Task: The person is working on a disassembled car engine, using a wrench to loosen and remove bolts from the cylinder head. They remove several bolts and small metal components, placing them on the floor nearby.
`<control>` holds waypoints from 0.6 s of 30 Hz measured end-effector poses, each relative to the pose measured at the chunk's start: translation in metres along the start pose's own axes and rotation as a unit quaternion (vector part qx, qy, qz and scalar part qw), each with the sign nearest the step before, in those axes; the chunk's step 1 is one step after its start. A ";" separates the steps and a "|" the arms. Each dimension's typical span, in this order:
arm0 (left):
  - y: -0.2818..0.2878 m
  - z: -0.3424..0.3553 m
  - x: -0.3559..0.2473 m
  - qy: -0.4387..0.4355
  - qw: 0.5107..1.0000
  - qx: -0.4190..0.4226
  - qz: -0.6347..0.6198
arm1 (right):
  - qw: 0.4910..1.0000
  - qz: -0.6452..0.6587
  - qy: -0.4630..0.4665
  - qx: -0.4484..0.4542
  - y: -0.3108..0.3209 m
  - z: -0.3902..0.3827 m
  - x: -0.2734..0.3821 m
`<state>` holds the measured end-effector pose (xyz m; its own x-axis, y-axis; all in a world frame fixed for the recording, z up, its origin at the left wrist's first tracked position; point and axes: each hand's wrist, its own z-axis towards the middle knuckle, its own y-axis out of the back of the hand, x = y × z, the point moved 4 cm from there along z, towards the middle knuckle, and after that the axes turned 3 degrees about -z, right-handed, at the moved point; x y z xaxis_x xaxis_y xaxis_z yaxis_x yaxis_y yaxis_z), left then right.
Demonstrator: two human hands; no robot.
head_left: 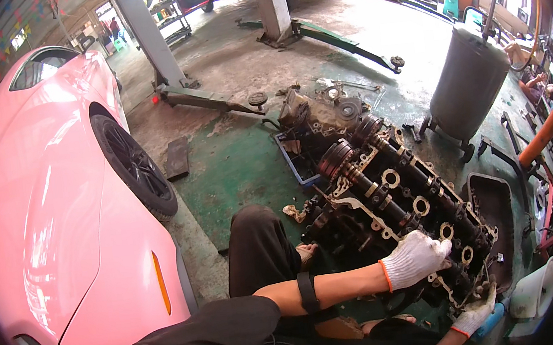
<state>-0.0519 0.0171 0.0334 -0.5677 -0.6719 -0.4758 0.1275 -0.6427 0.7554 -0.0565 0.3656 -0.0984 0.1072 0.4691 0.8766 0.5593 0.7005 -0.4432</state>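
Dark engine (405, 194), long axis slanting down-right, left hand (417, 259), right hand (478, 311) curled, any hold unclear.

Dark, oily-looking metal is seen in the cylinder head (401, 194), ribbed knit cloth in the left glove (414, 260); the pink car (57, 202) is finished in smooth gloss, the tank (470, 88) in matt grey.

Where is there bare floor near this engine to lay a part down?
Green floor lies bare between the dark flat pad and the blue crate, beyond the bent knee. It is crowded around the right hand, among the engine, black tray and white container.
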 end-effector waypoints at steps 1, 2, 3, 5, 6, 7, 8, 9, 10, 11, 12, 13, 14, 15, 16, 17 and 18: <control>0.000 -0.001 0.000 0.007 1.000 0.008 -0.006 | 1.000 -0.005 -0.010 -0.009 0.001 0.001 -0.001; 0.001 -0.002 0.000 0.015 1.000 0.007 -0.009 | 1.000 -0.009 -0.019 -0.017 0.001 0.001 -0.001; 0.001 -0.002 0.000 0.023 1.000 0.005 -0.011 | 0.999 -0.014 -0.029 -0.026 0.003 0.001 -0.002; 0.005 0.002 -0.004 0.014 0.999 -0.033 0.002 | 1.000 -0.003 -0.021 -0.013 0.003 0.002 -0.002; 0.005 0.005 -0.007 0.015 0.999 -0.030 0.004 | 1.000 0.003 -0.019 -0.008 0.005 0.002 -0.002; 0.010 0.009 -0.011 0.006 0.998 -0.059 -0.005 | 1.000 -0.010 -0.009 -0.006 0.007 0.002 -0.002; 0.013 0.014 -0.014 0.004 0.998 -0.066 -0.019 | 1.000 -0.023 0.000 -0.005 0.009 0.003 -0.002; 0.017 0.019 -0.018 -0.001 0.996 -0.083 -0.034 | 0.999 -0.037 0.010 -0.002 0.011 0.004 -0.002; 0.022 0.023 -0.020 0.007 0.995 -0.085 -0.053 | 1.000 -0.026 -0.001 -0.006 0.013 0.004 -0.003; 0.026 0.025 -0.021 0.036 0.989 -0.071 -0.121 | 1.000 -0.015 -0.012 -0.010 0.013 0.005 -0.003; 0.030 0.025 -0.020 0.072 0.979 -0.057 -0.184 | 1.000 -0.003 -0.022 -0.014 0.011 0.005 -0.003; 0.035 0.025 -0.021 0.096 0.963 -0.055 -0.247 | 1.000 -0.011 -0.021 -0.013 0.008 0.004 -0.002; 0.039 0.022 -0.016 0.134 0.915 -0.061 -0.376 | 1.000 -0.019 -0.020 -0.012 0.001 0.001 0.001; 0.036 0.018 -0.011 0.214 0.839 -0.012 -0.501 | 0.999 -0.028 -0.019 -0.012 -0.006 -0.004 0.005; 0.031 0.011 -0.005 0.311 0.733 0.019 -0.604 | 0.998 -0.003 -0.048 -0.027 -0.014 -0.011 0.006; 0.025 -0.002 -0.001 0.425 0.591 0.084 -0.680 | 0.996 0.020 -0.075 -0.045 -0.025 -0.020 0.006; 0.024 -0.006 0.001 0.445 0.544 0.101 -0.704 | 0.994 0.021 -0.082 -0.065 -0.033 -0.032 0.012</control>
<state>-0.0442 -0.0007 0.0482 0.6439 0.4637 -0.6086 -0.0677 -0.7578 -0.6489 -0.0469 0.3311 -0.0674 0.0027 0.5857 0.8105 0.6605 0.6075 -0.4412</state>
